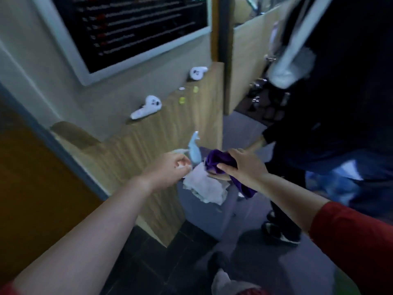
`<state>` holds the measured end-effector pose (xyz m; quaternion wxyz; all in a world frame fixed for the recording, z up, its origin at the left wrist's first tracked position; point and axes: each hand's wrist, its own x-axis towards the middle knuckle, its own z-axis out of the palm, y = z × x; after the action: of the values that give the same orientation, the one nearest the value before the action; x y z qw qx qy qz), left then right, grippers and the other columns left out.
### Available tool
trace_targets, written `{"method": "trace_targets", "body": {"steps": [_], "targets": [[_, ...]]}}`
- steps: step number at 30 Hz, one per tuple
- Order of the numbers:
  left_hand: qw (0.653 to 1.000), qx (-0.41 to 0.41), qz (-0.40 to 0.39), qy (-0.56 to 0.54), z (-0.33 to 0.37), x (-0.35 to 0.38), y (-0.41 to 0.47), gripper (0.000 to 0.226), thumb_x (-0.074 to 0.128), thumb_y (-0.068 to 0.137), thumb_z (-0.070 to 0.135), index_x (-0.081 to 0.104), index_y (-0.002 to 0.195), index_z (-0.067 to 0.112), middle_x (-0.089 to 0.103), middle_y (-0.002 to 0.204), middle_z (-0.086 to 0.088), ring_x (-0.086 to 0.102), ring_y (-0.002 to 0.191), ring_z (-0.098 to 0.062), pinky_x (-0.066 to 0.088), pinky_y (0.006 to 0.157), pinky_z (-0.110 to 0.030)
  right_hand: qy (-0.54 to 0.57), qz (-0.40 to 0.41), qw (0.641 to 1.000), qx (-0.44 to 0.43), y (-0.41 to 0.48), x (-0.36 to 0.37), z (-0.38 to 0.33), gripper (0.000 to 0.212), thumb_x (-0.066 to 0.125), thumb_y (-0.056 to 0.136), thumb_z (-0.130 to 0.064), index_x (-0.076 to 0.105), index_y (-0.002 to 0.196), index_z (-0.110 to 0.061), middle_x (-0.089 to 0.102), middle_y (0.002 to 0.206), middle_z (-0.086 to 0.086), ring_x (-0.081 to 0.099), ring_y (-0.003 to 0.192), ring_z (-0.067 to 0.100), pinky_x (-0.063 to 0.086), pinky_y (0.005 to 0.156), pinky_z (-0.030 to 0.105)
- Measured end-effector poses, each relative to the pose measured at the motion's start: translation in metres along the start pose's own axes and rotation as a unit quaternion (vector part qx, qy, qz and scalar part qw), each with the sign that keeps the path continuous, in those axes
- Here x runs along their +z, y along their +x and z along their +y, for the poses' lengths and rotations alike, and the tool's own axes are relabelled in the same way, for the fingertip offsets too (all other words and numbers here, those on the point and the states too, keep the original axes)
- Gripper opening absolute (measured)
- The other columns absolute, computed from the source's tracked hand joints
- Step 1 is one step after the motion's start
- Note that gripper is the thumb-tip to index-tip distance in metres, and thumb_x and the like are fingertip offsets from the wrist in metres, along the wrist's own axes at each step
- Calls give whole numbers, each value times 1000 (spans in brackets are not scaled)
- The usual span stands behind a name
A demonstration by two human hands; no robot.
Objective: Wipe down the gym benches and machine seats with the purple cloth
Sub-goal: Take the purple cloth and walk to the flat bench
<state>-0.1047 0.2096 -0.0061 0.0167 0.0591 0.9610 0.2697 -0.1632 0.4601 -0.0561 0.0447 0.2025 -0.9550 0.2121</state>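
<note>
While another person in dark clothes (331, 116) stands opposite, our right hand (242, 167) has its fingers (223, 168) clamped on the crumpled purple cloth (219, 161). Our left hand (170, 169) pinches a pale spray bottle (194, 150), fingers together, just beside white rags (204, 186) and the wooden partition (170, 124).

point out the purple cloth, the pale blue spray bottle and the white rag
purple cloth (219, 160): head view, bunched upper part in the right hand's grip
pale blue spray bottle (194, 151): head view, its body, blurred
white rag (205, 186): head view, middle of the crumpled sheet
</note>
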Motion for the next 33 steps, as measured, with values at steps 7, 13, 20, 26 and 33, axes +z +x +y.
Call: {"method": "trace_targets", "body": {"steps": [7, 13, 20, 26, 33], "targets": [[983, 136, -115, -38, 138, 84, 49, 3, 66, 82, 37, 65, 80, 39, 66, 83, 18, 62, 81, 3, 49, 75, -23, -21, 29, 995, 89, -112, -82, 116, 49, 57, 81, -63, 59, 114, -25, 65, 101, -2, 62, 93, 21, 48, 77, 35], [937, 306, -166, 0, 280, 159, 76, 10, 63, 88, 32, 69, 96, 32, 61, 91, 16, 56, 88, 0, 43, 80, -21, -58, 37, 986, 153, -214, -135, 211, 56, 55, 78, -68, 58, 117, -28, 66, 106, -5, 62, 97, 19, 48, 79, 34], [858, 467, -213, -14, 514, 288, 104, 12, 64, 86, 33, 69, 97, 32, 62, 95, 11, 56, 89, -5, 45, 83, -24, -74, 113, 942, 308, -362, -235, 364, 52, 52, 74, -72, 59, 110, -35, 65, 100, -11, 61, 91, 13, 48, 78, 32], [796, 542, -272, 0, 686, 409, 104, 15, 62, 88, 37, 67, 102, 34, 62, 99, 10, 56, 92, -5, 44, 86, -23, -118, 173, 873, 441, -491, -316, 466, 47, 55, 78, -67, 60, 110, -32, 64, 97, -9, 60, 90, 14, 45, 75, 31], [742, 590, -319, 18, 828, 519, 128, 15, 62, 87, 40, 66, 100, 35, 62, 100, 9, 57, 93, -7, 46, 87, -27, -130, 219, 798, 546, -589, -365, 565, 47, 55, 80, -66, 60, 112, -32, 64, 97, -9, 59, 92, 15, 47, 79, 33]]}}
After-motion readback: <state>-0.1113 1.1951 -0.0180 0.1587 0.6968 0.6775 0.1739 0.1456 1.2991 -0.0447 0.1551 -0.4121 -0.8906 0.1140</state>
